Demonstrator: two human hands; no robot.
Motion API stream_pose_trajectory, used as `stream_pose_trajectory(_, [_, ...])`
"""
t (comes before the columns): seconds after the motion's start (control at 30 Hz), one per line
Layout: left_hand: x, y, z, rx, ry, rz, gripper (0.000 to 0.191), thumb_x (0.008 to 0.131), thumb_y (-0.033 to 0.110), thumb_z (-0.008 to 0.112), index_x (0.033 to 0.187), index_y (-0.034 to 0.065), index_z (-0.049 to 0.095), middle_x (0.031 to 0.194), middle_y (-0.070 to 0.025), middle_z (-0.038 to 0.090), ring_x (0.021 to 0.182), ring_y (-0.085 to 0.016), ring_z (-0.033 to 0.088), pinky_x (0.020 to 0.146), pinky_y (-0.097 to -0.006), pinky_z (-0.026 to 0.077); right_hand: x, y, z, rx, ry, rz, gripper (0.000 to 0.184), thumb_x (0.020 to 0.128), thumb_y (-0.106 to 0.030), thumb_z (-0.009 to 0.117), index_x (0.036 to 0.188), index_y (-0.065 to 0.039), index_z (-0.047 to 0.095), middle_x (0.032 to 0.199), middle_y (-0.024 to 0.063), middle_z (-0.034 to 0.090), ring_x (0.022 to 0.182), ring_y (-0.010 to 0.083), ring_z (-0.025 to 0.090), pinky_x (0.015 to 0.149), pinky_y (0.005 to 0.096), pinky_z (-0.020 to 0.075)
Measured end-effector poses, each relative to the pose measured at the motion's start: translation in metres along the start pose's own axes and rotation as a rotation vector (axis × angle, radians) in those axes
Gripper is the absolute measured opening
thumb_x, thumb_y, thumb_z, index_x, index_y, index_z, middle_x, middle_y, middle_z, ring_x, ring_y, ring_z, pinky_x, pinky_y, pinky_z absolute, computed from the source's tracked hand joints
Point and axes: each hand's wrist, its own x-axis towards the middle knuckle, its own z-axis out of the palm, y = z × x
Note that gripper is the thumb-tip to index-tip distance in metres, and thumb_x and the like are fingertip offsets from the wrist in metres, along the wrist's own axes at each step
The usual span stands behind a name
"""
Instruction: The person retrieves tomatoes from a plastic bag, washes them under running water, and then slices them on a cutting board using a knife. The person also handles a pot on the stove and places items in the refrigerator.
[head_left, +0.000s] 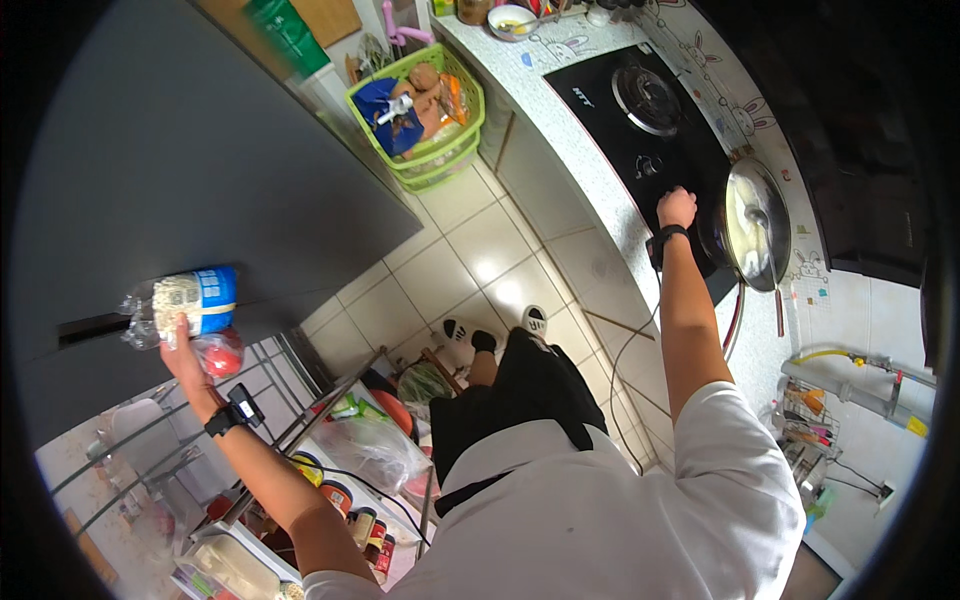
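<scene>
My left hand (182, 352) grips a clear plastic package with a blue label and pale contents (178, 300), held up in front of a dark grey panel. A red round item in clear plastic (223, 360) hangs beside the same hand; how it is held is hidden. My right hand (677, 206) is closed over the black gas cooktop (600, 112), at a control knob hidden under my fingers. Another knob (649, 166) shows nearby. Next to this hand a wok (776, 259) sits on the burner, with whitish liquid (742, 202) and a metal ladle (759, 217) in it.
A green basket (476, 124) of vegetables and packets stands on the tiled floor (480, 247). A bowl (513, 22) sits at the counter's far end. Beside my left arm is a rack holding jars (337, 496) and plastic bags (367, 450). Cables trail from both wrists.
</scene>
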Motion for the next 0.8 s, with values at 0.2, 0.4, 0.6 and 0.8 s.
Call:
stream_pose_trajectory(0.2, [-0.024, 0.016, 0.022, -0.019, 0.057, -0.024, 0.044, 0.095, 0.016, 0.074, 0.132, -0.0053, 0.061, 0.123, -0.0124, 0.069, 0.105, -0.019, 0.066, 0.094, -0.0345, 0.053, -0.024, -0.038, -0.038, 0.011, 0.146, -0.006, 0.072, 0.087, -0.036, 0.076, 0.147, -0.006, 0.047, 0.141, 0.0219, 0.053, 0.125, 0.0408, 0.055, 0.097, 0.0508, 0.0516])
stream_pose_trajectory(0.4, [-0.138, 0.019, 0.024, 0.143, 0.115, 0.067, 0.054, 0.088, 0.005, 0.077, 0.138, -0.0037, 0.058, 0.125, -0.0119, 0.068, 0.109, -0.019, 0.064, 0.098, -0.0355, 0.052, -0.158, -0.147, -0.099, 0.608, -0.084, -0.491, 0.044, 0.094, -0.027, 0.07, 0.123, 0.005, 0.063, 0.136, 0.0314, 0.057, 0.13, 0.0472, 0.051, 0.113, 0.0496, 0.0397])
stream_pose_trajectory(0.6, [-0.32, 0.051, -0.001, -0.011, 0.083, -0.13, 0.053, 0.08, 0.001, 0.078, 0.13, -0.0034, 0.062, 0.119, -0.0085, 0.069, 0.108, -0.018, 0.065, 0.098, -0.034, 0.052, -0.282, -0.229, -0.21, 1.113, -0.813, -1.035, 0.048, 0.089, -0.022, 0.078, 0.129, -0.001, 0.064, 0.14, 0.0243, 0.058, 0.125, 0.0413, 0.058, 0.104, 0.0443, 0.0491])
stream_pose_trajectory(0.8, [-0.44, 0.084, -0.01, -0.227, 0.292, -0.046, 0.046, 0.082, 0.0, 0.075, 0.127, -0.0045, 0.064, 0.114, -0.0062, 0.072, 0.1, -0.015, 0.068, 0.091, -0.031, 0.055, -0.307, -0.22, -0.314, 1.196, -0.978, -1.37, 0.099, 0.074, -0.023, 0.092, 0.154, -0.002, 0.038, 0.159, 0.0221, 0.039, 0.145, 0.0365, 0.043, 0.115, 0.0422, 0.0415])
